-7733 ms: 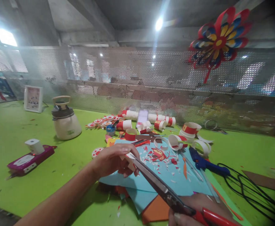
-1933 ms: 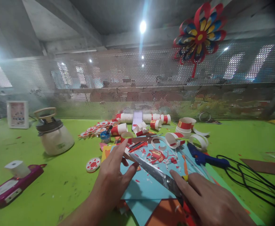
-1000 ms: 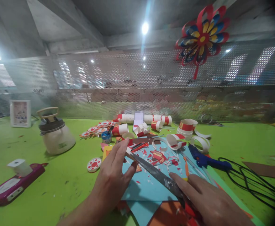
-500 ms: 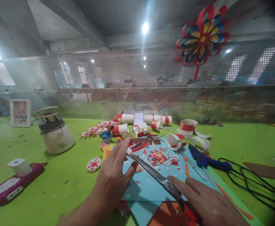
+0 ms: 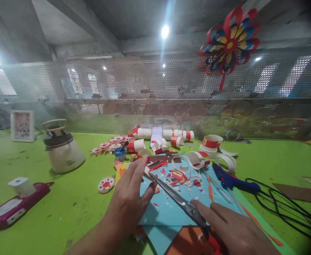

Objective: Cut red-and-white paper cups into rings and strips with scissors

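Note:
My right hand (image 5: 228,223) grips scissors (image 5: 178,199) with red handles, the lower part of which is covered by my fingers. Their blades look closed or nearly so and point up and left. At the tip, a small white paper piece (image 5: 146,171) is pinched in my left hand (image 5: 128,194), mostly hidden by the fingers. Below both hands lies a light blue sheet (image 5: 171,216), strewn with red and white paper scraps (image 5: 179,176). Just left of my left hand rests a white disc with red shapes (image 5: 106,185).
Cut paper cups (image 5: 198,160) and a blue glue gun (image 5: 235,182) with a black cable lie right. Further back are a phone (image 5: 156,136), a blue paint jar (image 5: 120,154) and decorated discs (image 5: 104,146). A jug (image 5: 63,152) and purple power strip (image 5: 35,191) stand left.
The scissors' tip has shifted very slightly at the paper piece. Both hands stay in nearly the same place, and the view has moved a little.

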The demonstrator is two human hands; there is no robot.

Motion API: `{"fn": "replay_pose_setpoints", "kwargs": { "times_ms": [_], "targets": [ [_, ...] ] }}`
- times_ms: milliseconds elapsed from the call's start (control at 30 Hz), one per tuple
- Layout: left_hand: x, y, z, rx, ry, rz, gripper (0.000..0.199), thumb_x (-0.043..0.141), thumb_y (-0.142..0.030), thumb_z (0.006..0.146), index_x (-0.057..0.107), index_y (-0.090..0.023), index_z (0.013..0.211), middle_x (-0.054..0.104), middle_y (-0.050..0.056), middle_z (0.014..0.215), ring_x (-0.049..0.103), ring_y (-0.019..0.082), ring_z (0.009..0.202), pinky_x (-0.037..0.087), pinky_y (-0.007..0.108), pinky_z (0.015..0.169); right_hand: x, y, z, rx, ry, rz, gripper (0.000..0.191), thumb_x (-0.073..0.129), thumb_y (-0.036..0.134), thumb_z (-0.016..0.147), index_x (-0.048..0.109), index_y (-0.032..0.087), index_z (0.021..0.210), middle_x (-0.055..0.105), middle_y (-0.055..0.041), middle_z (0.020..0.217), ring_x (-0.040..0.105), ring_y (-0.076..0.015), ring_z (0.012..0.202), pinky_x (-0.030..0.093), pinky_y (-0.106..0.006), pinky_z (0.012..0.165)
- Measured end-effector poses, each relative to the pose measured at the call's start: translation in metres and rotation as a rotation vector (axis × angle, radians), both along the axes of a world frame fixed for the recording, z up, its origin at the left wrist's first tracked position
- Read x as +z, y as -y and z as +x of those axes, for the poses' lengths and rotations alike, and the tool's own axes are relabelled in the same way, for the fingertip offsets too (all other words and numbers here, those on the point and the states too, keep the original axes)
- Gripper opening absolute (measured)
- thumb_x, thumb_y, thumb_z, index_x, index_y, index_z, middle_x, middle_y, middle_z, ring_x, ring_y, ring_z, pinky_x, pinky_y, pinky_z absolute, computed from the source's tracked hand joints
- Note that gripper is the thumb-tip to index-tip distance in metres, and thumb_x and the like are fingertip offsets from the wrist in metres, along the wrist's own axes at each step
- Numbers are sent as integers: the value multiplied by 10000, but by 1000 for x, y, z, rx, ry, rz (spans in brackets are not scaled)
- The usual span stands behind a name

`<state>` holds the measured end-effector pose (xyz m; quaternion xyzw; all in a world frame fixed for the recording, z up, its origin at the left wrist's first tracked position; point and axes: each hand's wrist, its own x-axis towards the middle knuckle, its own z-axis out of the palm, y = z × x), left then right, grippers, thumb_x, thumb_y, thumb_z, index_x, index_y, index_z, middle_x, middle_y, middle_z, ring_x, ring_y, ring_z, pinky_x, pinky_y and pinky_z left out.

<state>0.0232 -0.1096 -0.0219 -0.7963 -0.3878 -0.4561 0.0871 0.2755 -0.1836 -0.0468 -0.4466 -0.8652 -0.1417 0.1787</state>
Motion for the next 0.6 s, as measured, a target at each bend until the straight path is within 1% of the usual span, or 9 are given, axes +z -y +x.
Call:
{"fn": "replay_pose_setpoints", "kwargs": {
  "times_ms": [167, 300, 400, 467, 533, 600],
  "targets": [
    [2, 0, 0, 11, -14, 24, 606, 533, -95, 840, 340, -175, 1410, 553, 191, 1252, 607, 306, 1056, 545, 480, 842, 2, -1, -2, -29, 32, 19, 401, 491, 209, 894, 473, 117, 1284, 619, -76, 779, 633, -222, 592, 503, -300, 495],
    [3, -2, 0, 4, 15, -8, 580, 543, -115, 829, 376, -179, 1381, 581, 165, 1206, 625, 266, 969, 553, 443, 788, 5, -1, -2, -67, 13, 24, 371, 500, 192, 863, 548, 133, 1227, 646, -83, 785, 647, -224, 635, 506, -283, 526],
    [4, -4, -1, -2, 79, -80, 505, 548, -169, 846, 429, -194, 1337, 640, 100, 1048, 632, 197, 799, 555, 387, 729, 10, -3, -1, -103, -35, 43, 362, 479, 157, 839, 589, 159, 1184, 667, -77, 771, 657, -217, 641, 513, -274, 540],
    [5, -6, -1, -5, 139, -148, 481, 561, -204, 843, 454, -205, 1312, 651, 63, 965, 618, 159, 696, 552, 361, 698, 15, -5, 0, -122, -78, 24, 374, 474, 157, 832, 600, 174, 1183, 690, -87, 804, 675, -226, 669, 535, -291, 573],
    [6, -8, -1, -24, 215, -244, 489, 583, -230, 825, 455, -213, 1297, 655, 53, 956, 617, 146, 659, 551, 357, 687, 21, -7, 1, -123, -145, -23, 379, 480, 176, 835, 605, 191, 1192, 711, -103, 879, 692, -247, 745, 557, -322, 636],
    [8, -8, 0, -85, 310, -376, 476, 602, -253, 810, 449, -206, 1259, 660, 66, 982, 635, 159, 692, 556, 361, 693, 28, -10, -1, -129, -240, -115, 371, 499, 200, 846, 610, 210, 1199, 721, -107, 950, 695, -257, 823, 562, -332, 691]
  ]
}}
